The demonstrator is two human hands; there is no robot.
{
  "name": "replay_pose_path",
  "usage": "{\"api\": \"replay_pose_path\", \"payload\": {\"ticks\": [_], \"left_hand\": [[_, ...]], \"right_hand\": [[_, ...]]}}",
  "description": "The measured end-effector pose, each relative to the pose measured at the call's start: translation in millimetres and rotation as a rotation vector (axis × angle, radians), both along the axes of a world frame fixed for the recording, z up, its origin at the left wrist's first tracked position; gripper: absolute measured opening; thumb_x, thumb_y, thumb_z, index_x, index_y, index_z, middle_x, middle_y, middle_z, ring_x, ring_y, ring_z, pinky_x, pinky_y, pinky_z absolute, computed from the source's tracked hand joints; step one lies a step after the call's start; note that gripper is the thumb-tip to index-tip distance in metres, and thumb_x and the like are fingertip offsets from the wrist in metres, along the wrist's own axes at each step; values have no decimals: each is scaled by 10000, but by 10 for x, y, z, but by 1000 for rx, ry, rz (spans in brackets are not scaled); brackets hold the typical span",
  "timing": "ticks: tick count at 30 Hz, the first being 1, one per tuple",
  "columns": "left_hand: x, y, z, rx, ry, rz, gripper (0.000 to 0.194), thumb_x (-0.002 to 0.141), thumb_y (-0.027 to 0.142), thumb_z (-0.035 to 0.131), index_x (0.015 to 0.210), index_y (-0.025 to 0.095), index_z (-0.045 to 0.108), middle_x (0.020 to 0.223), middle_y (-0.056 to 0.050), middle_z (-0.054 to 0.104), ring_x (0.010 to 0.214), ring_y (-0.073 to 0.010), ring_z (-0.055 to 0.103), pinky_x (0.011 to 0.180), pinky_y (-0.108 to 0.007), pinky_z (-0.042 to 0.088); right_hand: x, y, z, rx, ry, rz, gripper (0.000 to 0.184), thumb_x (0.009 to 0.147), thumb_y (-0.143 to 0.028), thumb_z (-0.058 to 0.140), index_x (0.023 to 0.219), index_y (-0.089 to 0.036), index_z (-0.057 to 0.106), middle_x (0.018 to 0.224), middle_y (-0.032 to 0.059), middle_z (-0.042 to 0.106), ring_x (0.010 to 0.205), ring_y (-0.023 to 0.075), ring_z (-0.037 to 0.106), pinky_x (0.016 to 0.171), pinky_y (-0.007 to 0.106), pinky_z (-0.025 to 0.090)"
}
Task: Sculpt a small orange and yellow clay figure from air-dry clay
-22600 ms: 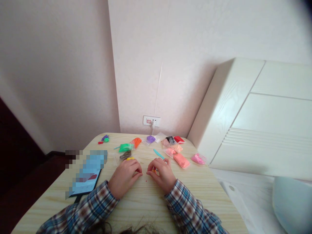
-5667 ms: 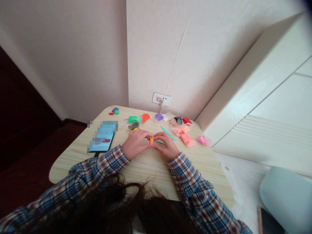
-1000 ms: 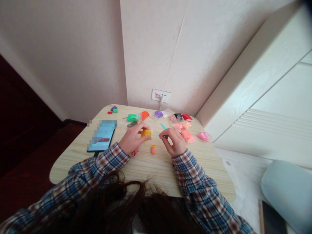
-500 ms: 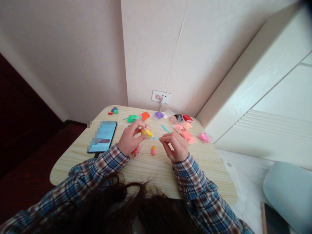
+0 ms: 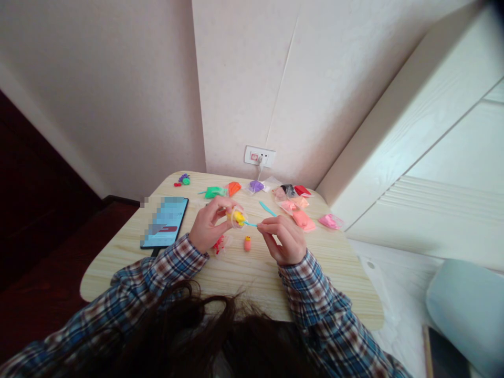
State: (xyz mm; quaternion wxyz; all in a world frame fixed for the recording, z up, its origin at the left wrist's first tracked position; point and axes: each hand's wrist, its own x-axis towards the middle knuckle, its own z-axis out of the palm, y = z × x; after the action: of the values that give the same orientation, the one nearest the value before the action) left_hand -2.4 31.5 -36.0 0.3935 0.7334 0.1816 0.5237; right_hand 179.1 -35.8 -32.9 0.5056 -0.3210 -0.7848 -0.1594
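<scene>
Pinched in my left hand (image 5: 210, 223) is a clear plastic bag of yellow modelling clay (image 5: 238, 217), raised over the table. My right hand (image 5: 284, 237) grips a thin blue modelling tool (image 5: 251, 224), whose tip reaches the clay at the bag's opening. Below and between both hands stands a small pink clay figure (image 5: 247, 244) with a yellow top. A bag of red clay (image 5: 219, 244) lies partly behind my left hand. Beyond my right hand rests another blue tool (image 5: 268, 208).
A phone (image 5: 165, 222) lies on the table (image 5: 118, 268) at left. Bags of green clay (image 5: 215, 192), orange clay (image 5: 234, 188), purple clay (image 5: 256, 186) and several pink ones line the back and right. Small clay pieces (image 5: 185, 180) sit at the far left corner. A wall socket (image 5: 260, 156) holds a plug.
The bag of yellow clay has turned slightly in my left hand, and its opening faces me more. The tool tip stays at the clay. The view has shifted a little.
</scene>
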Motion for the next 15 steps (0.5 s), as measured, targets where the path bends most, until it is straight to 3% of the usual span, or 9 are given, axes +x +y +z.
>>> {"api": "replay_pose_path", "payload": {"ticks": [15], "left_hand": [[-15, 14, -44, 66, 39, 47, 214, 741, 235, 648, 791, 181, 447, 870, -24, 569, 871, -146, 580, 791, -305, 504]], "right_hand": [[9, 5, -19, -29, -4, 4, 166, 811, -67, 509, 883, -190, 594, 757, 49, 669, 684, 131, 624, 574, 243, 512]]}}
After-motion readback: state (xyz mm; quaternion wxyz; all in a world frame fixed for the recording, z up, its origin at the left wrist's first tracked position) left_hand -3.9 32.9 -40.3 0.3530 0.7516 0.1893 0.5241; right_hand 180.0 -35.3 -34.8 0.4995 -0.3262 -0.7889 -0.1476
